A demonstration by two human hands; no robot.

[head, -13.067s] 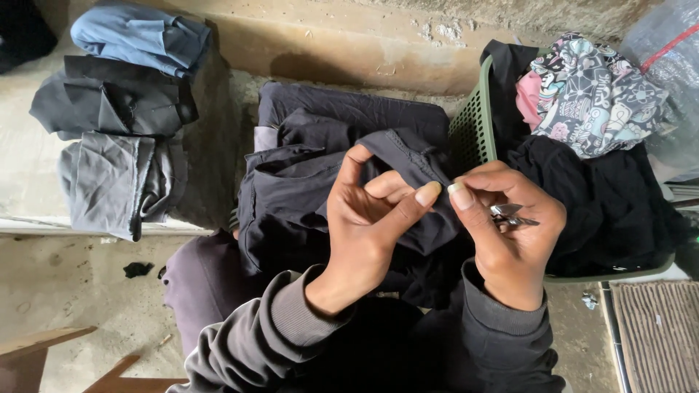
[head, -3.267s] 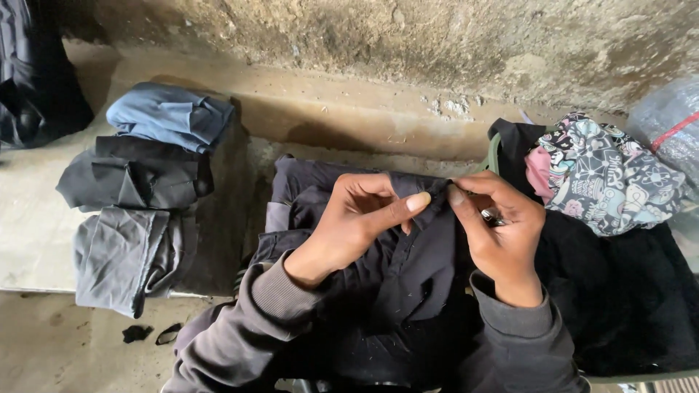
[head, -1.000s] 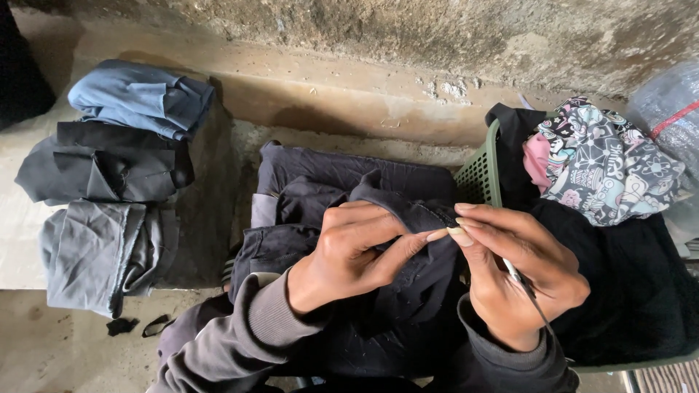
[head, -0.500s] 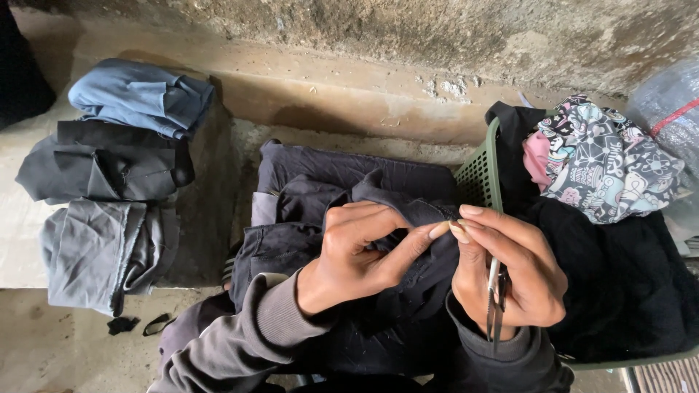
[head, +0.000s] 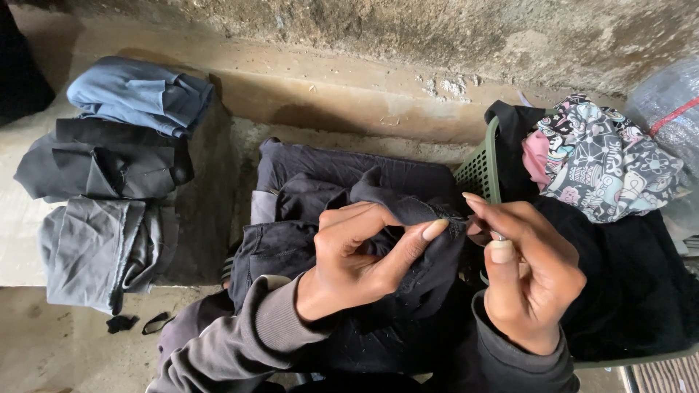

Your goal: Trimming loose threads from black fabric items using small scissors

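Against the rough concrete wall [head: 437,36] runs a low ledge [head: 328,102], pale and dusty. On its left sits a stack of folded garments [head: 109,175]: blue on top, dark grey in the middle, lighter grey at the bottom hanging over the edge. Right side: a green plastic basket [head: 482,169] piled with black cloth, a patterned pink-and-grey fabric [head: 604,160] on top. Centre, across the person's lap: a dark garment [head: 342,189], bunched, its upper part lying on the ledge. Left hand [head: 357,255] grasps a raised fold of that dark garment, thumb and index finger extended toward the right hand, other fingers curled into the cloth. Right hand [head: 531,276] is clenched, fingertips meeting the same fold; a small thin tool [head: 498,236] pinched at the thumb, kind unclear. Both hands almost touching. Grey sleeves at wrists. Small black scraps [head: 135,322] on the floor, lower left.
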